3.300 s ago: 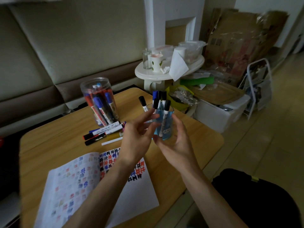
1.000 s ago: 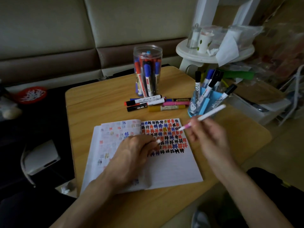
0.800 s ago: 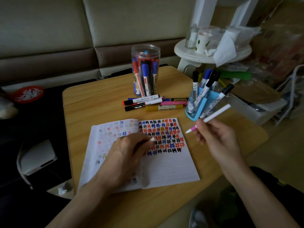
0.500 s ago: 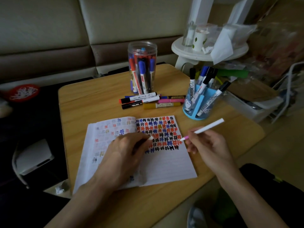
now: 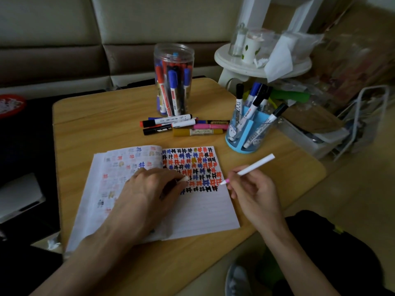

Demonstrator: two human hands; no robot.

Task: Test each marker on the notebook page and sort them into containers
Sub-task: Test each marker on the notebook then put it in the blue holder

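Wooden counter (image 5: 106, 129) carries the open notebook (image 5: 203, 210). Head view: I see my left hand (image 5: 147, 195) resting on the page, pinching a small white cap (image 5: 185, 178). My right hand (image 5: 254, 193) grips the white marker (image 5: 254, 165), its pink tip at the page's right edge. Clear jar (image 5: 174, 82) and blue holder (image 5: 249, 133) stand behind, loose markers (image 5: 183, 126) beside them.

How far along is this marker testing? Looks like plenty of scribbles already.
Partway. Done: rows of marks fill the upper notebook page, and the clear jar and blue holder both hold markers. In hand: the right hand holds an uncapped pink-tipped marker, tip at the page; the left hand pinches what looks like its white cap. Left: several loose markers lying between jar and notebook.
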